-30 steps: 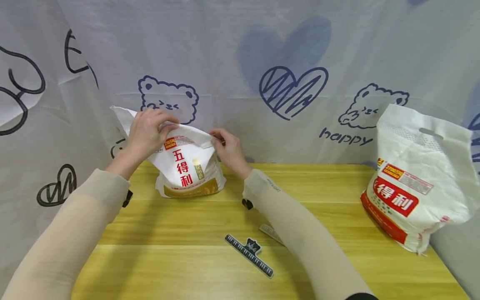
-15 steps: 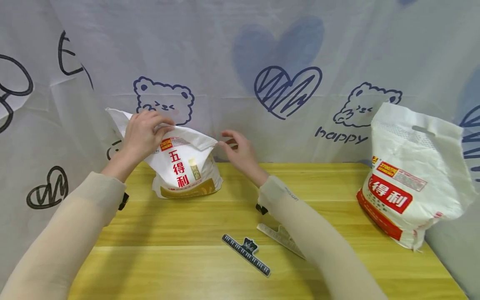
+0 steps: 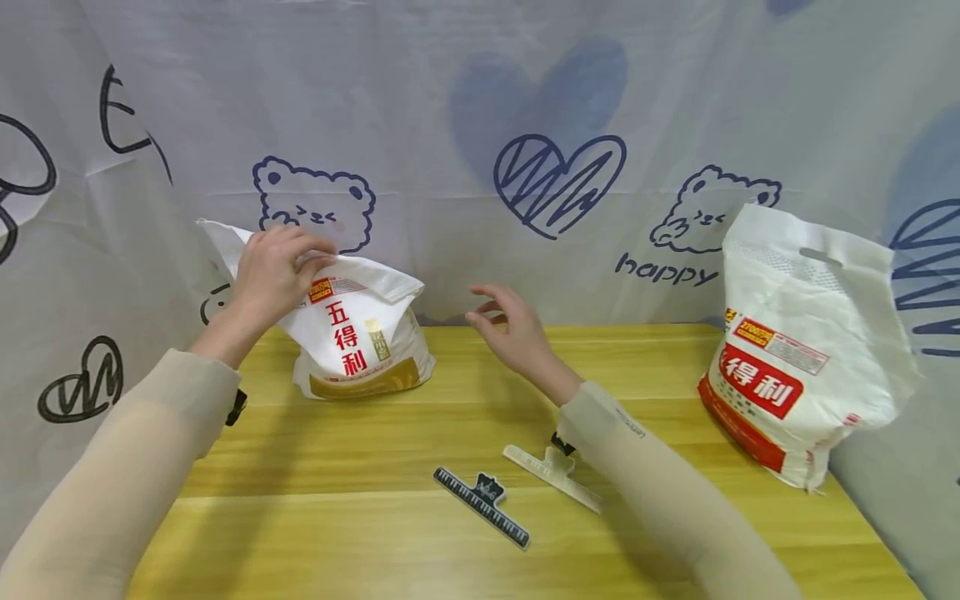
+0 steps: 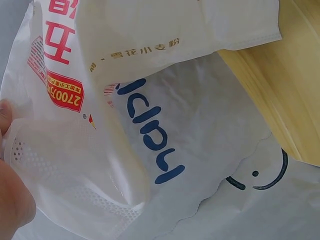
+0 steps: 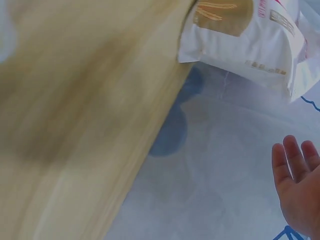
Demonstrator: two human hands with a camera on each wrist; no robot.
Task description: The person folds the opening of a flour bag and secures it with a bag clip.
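Observation:
A white flour bag [image 3: 348, 325] with red characters and a gold base band stands at the table's back left, its top folded over. My left hand [image 3: 273, 271] pinches that folded top edge between thumb and fingers; in the left wrist view the thumb [image 4: 17, 200] lies over the mesh-patterned part of the bag. Off to the right of the bag, my right hand [image 3: 517, 333] hovers with loosely bent fingers and holds nothing. On the table nearer to me lie a black long-jawed clip [image 3: 483, 507] with piano-key markings and a beige clip [image 3: 551, 475], partly under my right forearm.
A second, larger flour bag [image 3: 810, 333] with a red label and a handle slot in its top stands at the right edge of the wooden table [image 3: 337, 533]. A printed cloth [image 3: 420, 100] hangs behind the table and down its left side.
My right hand has let go of the folded corner and moved right, toward me, away from the bag. The left hand keeps its hold. More of the beige clip now shows.

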